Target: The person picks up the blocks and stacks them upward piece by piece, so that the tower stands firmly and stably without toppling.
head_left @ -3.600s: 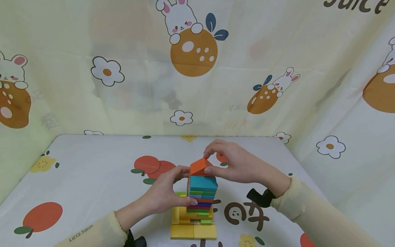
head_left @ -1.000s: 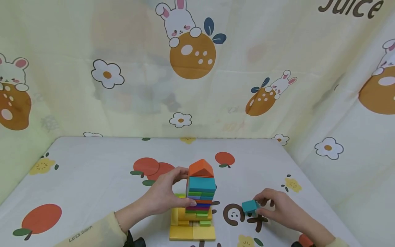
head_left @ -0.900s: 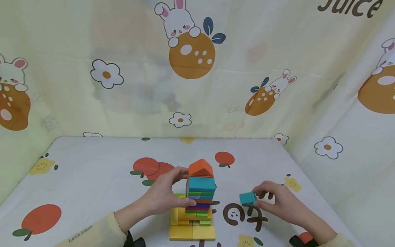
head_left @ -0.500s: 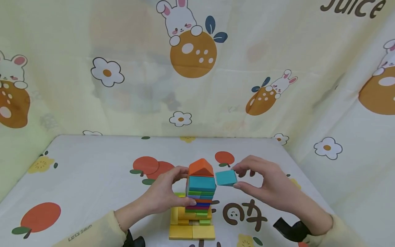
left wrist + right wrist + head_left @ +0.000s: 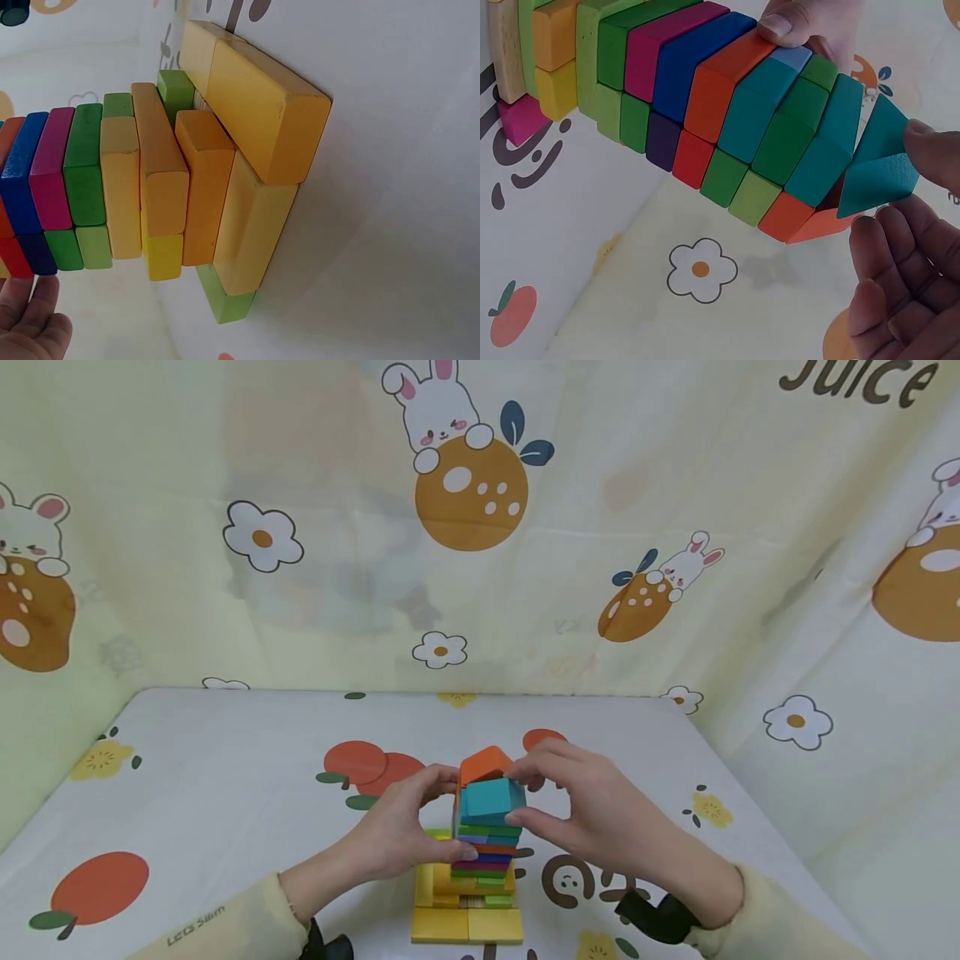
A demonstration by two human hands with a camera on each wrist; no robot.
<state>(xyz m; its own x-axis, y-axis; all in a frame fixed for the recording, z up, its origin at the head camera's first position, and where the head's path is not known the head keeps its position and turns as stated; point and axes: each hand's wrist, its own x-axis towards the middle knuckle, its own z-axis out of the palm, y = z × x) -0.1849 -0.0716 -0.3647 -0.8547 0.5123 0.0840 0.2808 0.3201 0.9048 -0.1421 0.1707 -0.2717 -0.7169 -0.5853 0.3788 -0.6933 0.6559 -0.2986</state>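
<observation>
A tall tower of stacked wooden blocks (image 5: 486,852) in many colours rises from wide yellow blocks (image 5: 442,925) at its foot. My left hand (image 5: 397,827) holds the tower at mid-height, thumb on the near face and fingers around the far left side; its fingertips (image 5: 46,300) show behind the blocks in the left wrist view. At the top, my right hand (image 5: 577,802) pinches a teal triangular block (image 5: 881,184) between thumb and fingers. That block sits tilted right at the top teal layer, in front of an orange triangular block (image 5: 483,763), whose front it partly covers.
The white cloth (image 5: 225,793) under the tower is printed with fruit and flowers. Behind it hangs a cream curtain (image 5: 337,593) with rabbit prints. In the right wrist view a magenta block (image 5: 521,120) shows at the tower's foot.
My right hand left the orange triangular block, reached to the right of the tower, took hold of the teal triangular block and carried it left to the top. My left hand stayed put.
</observation>
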